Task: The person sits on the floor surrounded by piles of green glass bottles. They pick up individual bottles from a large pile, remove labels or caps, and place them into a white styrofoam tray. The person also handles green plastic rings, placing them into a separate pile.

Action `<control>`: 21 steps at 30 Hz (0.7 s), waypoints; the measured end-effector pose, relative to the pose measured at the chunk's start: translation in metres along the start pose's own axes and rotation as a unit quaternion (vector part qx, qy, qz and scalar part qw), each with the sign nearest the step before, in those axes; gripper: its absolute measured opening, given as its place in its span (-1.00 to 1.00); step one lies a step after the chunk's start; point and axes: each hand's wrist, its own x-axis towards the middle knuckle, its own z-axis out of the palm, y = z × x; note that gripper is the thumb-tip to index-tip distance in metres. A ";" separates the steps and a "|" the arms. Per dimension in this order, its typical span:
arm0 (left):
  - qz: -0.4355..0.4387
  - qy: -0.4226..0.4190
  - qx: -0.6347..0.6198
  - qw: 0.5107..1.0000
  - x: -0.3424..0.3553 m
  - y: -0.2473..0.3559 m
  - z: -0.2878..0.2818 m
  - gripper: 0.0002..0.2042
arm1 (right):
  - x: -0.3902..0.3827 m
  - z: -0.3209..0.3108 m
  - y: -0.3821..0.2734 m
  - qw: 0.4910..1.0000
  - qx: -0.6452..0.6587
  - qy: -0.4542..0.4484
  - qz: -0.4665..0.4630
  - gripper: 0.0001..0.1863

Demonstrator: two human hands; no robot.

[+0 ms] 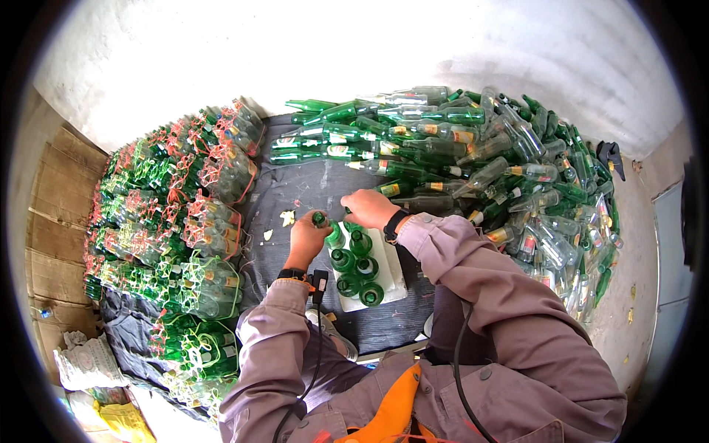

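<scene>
Several green glass bottles (343, 260) stand upright and close together on a white board (394, 272) in front of me. At the far end of this group, my left hand (307, 238) is closed round the neck of a green bottle (335, 236). My right hand (371, 209) is just beside it, with its fingers bent down over the top of another green bottle; the hand partly hides that bottle. Both wrists wear dark bands, and a small black device with a cable is at my left wrist.
Loose bottles (436, 136), green and clear, lie heaped at the far side and right. Bundles of bottles (170, 199) tied with red and green cord stand at left. Yellow scraps (287, 218) lie on the dark mat (284, 188). Cardboard (63, 199) leans at far left.
</scene>
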 end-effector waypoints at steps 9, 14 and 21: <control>0.010 -0.034 0.025 0.999 -0.001 -0.009 0.010 -0.57 | 0.001 -0.007 -0.001 0.998 -0.025 -0.040 0.042 -0.74; 0.017 -0.046 0.060 0.997 -0.006 -0.008 0.009 -0.58 | -0.001 -0.012 -0.005 0.997 -0.024 -0.056 0.051 -0.73; 0.003 -0.081 0.100 0.992 -0.011 0.006 0.005 -0.60 | -0.004 -0.023 -0.010 0.995 -0.003 -0.069 0.070 -0.66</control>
